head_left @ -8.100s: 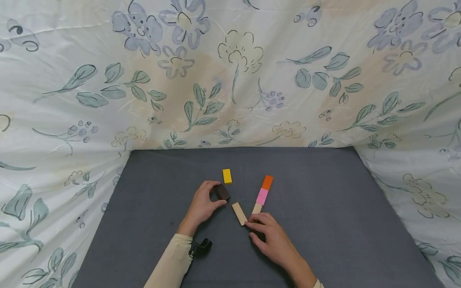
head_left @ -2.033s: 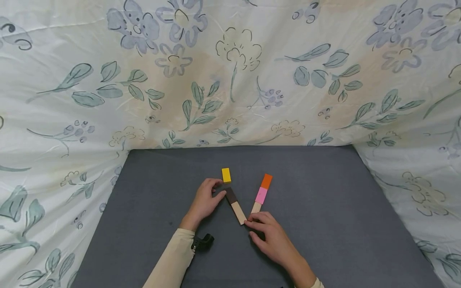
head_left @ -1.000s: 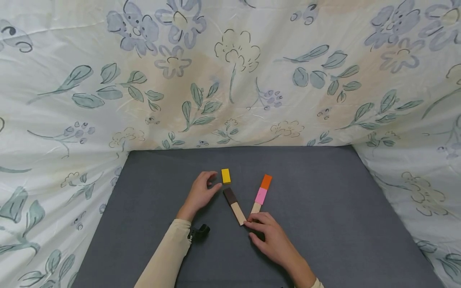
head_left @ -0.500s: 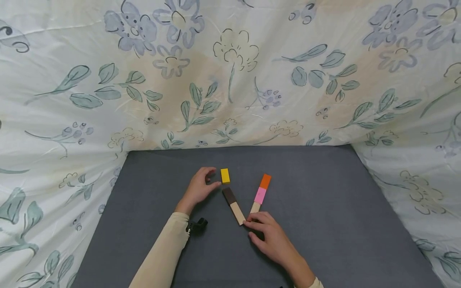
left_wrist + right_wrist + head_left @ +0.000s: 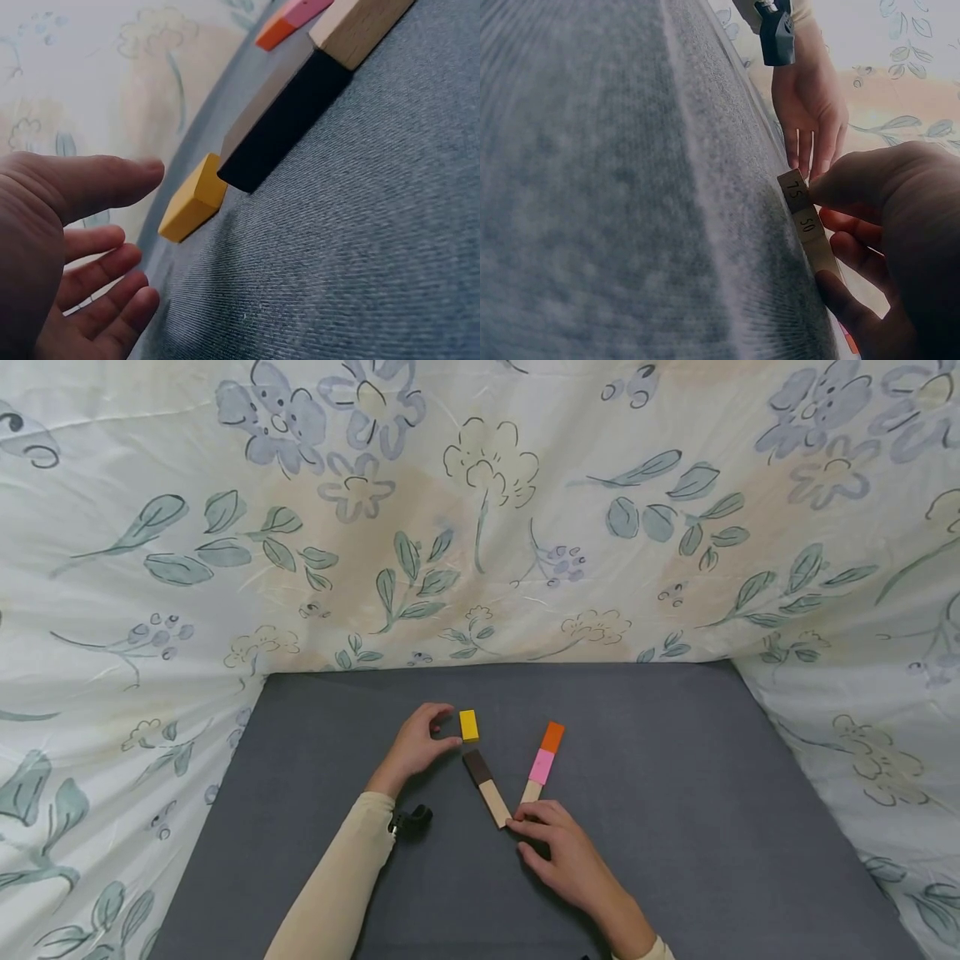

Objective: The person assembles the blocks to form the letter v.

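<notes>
In the head view my left hand [image 5: 415, 741] is beside the yellow block [image 5: 468, 725], thumb and fingers spread with a gap to it. The left wrist view shows the yellow block [image 5: 193, 199] beyond the thumb, nothing held. A dark brown block [image 5: 477, 768] lies end to end with a plain wooden block [image 5: 494, 802]. My right hand [image 5: 566, 858] rests its fingertips at the near ends of that block and a second wooden block [image 5: 532, 791], partly hidden by the fingers. A pink block [image 5: 542, 767] and an orange block [image 5: 552, 737] continue that second row.
The blocks lie on a dark grey cloth-covered table [image 5: 712, 827]. A pale floral curtain [image 5: 637, 568] hangs behind it and down both sides. A black wrist camera [image 5: 412, 821] is strapped to the left wrist. The numbers 75 and 50 show on blocks [image 5: 807, 223] in the right wrist view.
My left hand has put the dark brown block against the wooden one, let go, and moved up and left to the yellow block. The right hand has stayed in place.
</notes>
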Demonstrator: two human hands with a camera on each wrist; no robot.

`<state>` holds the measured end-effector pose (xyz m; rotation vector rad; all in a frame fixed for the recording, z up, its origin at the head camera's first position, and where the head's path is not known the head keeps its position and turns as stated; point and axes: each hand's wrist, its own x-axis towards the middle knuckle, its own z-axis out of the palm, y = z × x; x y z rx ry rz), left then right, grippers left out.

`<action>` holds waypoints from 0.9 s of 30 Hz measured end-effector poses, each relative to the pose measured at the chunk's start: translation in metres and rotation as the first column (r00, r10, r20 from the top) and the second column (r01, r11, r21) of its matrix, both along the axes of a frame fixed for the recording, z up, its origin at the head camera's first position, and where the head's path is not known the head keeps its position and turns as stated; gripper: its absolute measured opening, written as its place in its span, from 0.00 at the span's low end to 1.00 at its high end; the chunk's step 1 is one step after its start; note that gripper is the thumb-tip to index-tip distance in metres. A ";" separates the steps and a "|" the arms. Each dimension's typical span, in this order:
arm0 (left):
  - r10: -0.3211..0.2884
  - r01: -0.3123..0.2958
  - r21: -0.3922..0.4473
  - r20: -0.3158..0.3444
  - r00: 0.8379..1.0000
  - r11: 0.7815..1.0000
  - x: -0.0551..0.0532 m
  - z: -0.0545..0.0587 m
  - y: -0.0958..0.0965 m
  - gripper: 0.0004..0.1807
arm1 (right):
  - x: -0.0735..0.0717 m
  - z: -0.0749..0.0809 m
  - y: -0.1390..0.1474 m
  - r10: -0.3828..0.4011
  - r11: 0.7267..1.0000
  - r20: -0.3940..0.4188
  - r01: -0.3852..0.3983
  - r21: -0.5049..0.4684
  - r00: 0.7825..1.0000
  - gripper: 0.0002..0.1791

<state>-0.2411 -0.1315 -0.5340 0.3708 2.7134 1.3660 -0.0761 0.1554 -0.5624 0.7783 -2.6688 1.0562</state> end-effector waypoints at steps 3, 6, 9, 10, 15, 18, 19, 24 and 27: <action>-0.012 0.012 0.003 0.009 1.000 1.000 -0.003 -0.001 0.000 0.34 | 0.000 0.000 0.000 0.004 1.000 -0.003 -0.004 0.000 1.000 0.20; -0.024 0.024 0.002 0.022 0.999 1.000 -0.005 -0.002 0.000 0.35 | 0.000 0.000 0.000 0.009 1.000 -0.003 -0.009 -0.005 1.000 0.20; -0.036 0.036 0.003 0.025 0.999 0.999 -0.006 -0.002 -0.001 0.35 | 0.000 0.000 0.000 0.011 1.000 -0.003 -0.011 -0.007 1.000 0.20; -0.038 0.038 0.006 0.027 0.999 0.999 -0.007 -0.003 -0.001 0.35 | -0.001 0.000 0.000 0.011 1.000 -0.004 -0.011 -0.007 1.000 0.20; -0.043 0.043 0.019 0.035 0.998 0.999 -0.010 -0.004 0.000 0.36 | -0.001 0.000 0.000 0.009 1.000 -0.008 -0.010 -0.005 1.000 0.20; -0.049 0.048 0.016 0.032 0.998 0.999 -0.011 -0.005 0.001 0.36 | -0.001 0.000 0.000 0.007 1.000 -0.002 -0.007 -0.004 1.000 0.20; -0.051 0.051 0.015 0.030 0.998 0.999 -0.012 -0.005 0.001 0.36 | -0.001 0.000 0.000 0.006 1.000 0.001 -0.006 -0.004 1.000 0.20; -0.063 0.063 0.003 0.024 0.998 0.998 -0.016 -0.008 0.001 0.36 | -0.001 0.000 0.000 0.004 1.000 0.010 -0.004 -0.005 1.000 0.20; -0.066 0.066 -0.011 0.030 0.997 0.998 -0.018 -0.009 0.002 0.36 | -0.001 0.000 0.000 0.005 1.000 0.009 -0.005 -0.006 1.000 0.20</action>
